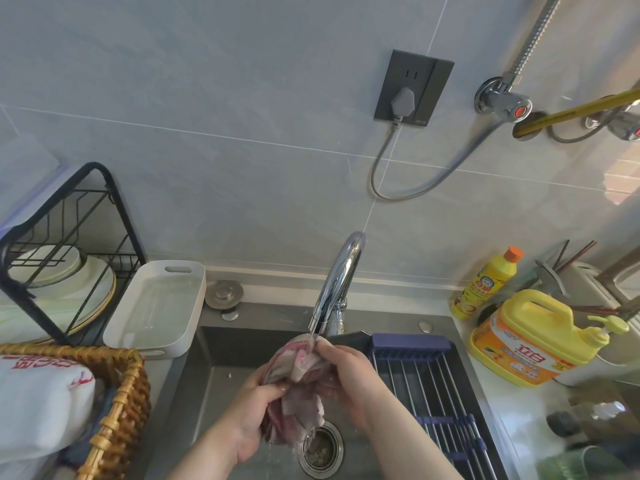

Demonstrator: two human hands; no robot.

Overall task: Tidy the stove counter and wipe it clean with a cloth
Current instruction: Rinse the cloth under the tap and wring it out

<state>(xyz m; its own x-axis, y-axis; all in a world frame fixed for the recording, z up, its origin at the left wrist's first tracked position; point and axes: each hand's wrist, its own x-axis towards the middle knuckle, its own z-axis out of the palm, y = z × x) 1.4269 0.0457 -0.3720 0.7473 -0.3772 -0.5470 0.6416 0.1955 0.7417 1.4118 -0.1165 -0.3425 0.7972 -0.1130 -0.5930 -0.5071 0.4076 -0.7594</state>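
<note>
A pinkish-grey wet cloth (299,393) is bunched between both hands over the grey sink (221,375). My left hand (252,414) grips its lower part from the left. My right hand (349,379) holds its upper part from the right. Water runs from the chrome faucet (337,282) onto the top of the cloth and drips down toward the drain (320,448). The stove counter is out of view.
A blue roll-up drying rack (436,393) covers the sink's right side. Two yellow detergent bottles (526,337) stand on the right counter. A white tray (156,306), a black dish rack with plates (62,258) and a wicker basket (121,403) sit left.
</note>
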